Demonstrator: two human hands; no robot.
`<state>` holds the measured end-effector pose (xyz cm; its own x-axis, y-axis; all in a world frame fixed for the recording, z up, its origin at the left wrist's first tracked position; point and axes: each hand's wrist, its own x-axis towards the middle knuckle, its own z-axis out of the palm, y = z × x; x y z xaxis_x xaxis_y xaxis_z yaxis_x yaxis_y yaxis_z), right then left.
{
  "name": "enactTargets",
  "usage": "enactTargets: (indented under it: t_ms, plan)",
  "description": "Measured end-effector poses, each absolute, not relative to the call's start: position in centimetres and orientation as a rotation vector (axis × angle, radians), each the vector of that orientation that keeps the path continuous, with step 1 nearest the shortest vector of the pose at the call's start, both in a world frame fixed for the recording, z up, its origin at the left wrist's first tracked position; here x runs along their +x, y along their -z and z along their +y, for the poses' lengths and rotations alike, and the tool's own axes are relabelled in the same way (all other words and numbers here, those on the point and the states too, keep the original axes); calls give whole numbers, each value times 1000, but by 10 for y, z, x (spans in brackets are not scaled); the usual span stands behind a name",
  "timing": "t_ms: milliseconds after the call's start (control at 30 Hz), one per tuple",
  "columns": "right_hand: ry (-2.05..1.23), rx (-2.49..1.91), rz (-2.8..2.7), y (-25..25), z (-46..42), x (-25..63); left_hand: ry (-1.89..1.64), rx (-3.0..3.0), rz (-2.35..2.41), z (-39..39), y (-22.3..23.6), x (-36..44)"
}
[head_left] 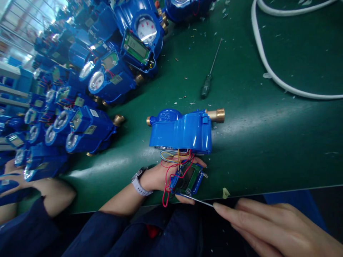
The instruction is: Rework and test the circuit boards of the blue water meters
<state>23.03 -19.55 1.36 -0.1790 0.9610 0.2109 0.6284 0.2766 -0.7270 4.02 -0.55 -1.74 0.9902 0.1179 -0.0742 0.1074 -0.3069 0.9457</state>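
- Left hand (163, 176) at the near edge of the green table (257, 142), palm up, fingers wrapped around a small blue-framed display board (189, 178). Clenched on it, thumb along the bottom edge.
- White wristwatch (139, 184) on that wrist, dark blue sleeve (112, 228) behind it.
- Display board is tilted, screen facing up, lying in the left hand just below the blue water meter (180, 132).
- Bundle of red, yellow and blue wires (174, 160) runs from the underside of the meter down to the board; a red loop hangs past the table edge.
- Meter stands on the table just beyond the left hand, brass threaded fitting (216, 115) sticking out on its right end, smaller brass stub on the left end.
- Right hand (268, 225) low right, off the table edge, fingers pinched on a thin metal rod-like tool (195, 200). Tool tip reaches the lower edge of the board, at or touching it; can't tell which.
- Screwdriver (210, 73) with dark handle lies loose on the table well beyond the meter, untouched.
- White hose (268, 67) curves across the far right of the table.
- Large batch of matching blue meters (88, 103) packed together at left and far left, dials and green boards exposed.
- Small scraps and plastic chips scattered over the table, one yellowish scrap (225, 193) at the near edge beside the board.
- Another arm in a dark sleeve (29, 228) rests at far left near the batch.
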Motion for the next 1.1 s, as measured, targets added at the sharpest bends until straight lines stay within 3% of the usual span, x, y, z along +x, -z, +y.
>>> enactTargets:
  t_ms: [300, 533, 800, 1000, 1100]
  plan:
    - [-712, -1449, -1866, -14, -198, 221, -46, 1888, 138, -7, 21, 39]
    - [-462, -1437, -2071, -12, -199, 219, -129, 1849, 118, -5, 21, 41]
    - [-865, -1526, -1609, -17, -197, 211, -120, 1926, 177, -8, 21, 39]
    - [-606, -1420, -1911, -4, -206, 216, -122, 1872, 189, -8, 20, 38]
    - [-735, -1454, -1844, -5, -204, 216, -161, 1887, 158, -8, 21, 39]
